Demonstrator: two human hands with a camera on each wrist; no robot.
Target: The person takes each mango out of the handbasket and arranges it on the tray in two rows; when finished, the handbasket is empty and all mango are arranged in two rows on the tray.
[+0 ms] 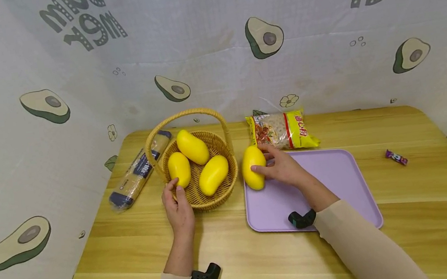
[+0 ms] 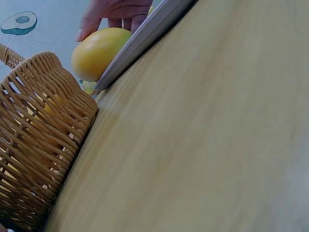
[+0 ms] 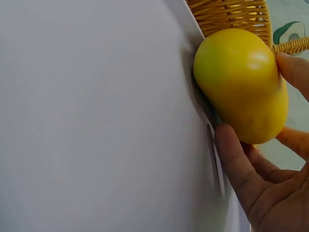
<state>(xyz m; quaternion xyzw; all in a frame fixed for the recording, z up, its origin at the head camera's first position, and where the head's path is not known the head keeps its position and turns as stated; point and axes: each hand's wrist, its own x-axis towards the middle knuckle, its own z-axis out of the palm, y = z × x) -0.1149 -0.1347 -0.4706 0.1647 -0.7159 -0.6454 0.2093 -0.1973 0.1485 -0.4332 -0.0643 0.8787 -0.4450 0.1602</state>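
Observation:
A yellow mango (image 1: 253, 167) (image 2: 99, 50) (image 3: 240, 86) lies on the left edge of a purple tray (image 1: 335, 181) (image 3: 96, 121). My right hand (image 1: 260, 159) grips this mango, with the thumb on its side and the fingers (image 3: 239, 162) curled round it. Left of the tray stands a wicker basket (image 1: 210, 198) (image 2: 38, 145) with a tall handle; it holds three more yellow mangoes (image 1: 192, 147). At the basket's front left, my left hand (image 1: 174, 188) holds the rim, its fingertips over the weave.
A long packet of noodles (image 1: 141, 169) lies left of the basket. Behind the tray lies a yellow snack bag (image 1: 282, 130), and a small purple sweet (image 1: 396, 157) sits to the far right. Avocado-print cloth walls close in the wooden table (image 1: 265, 266) on three sides.

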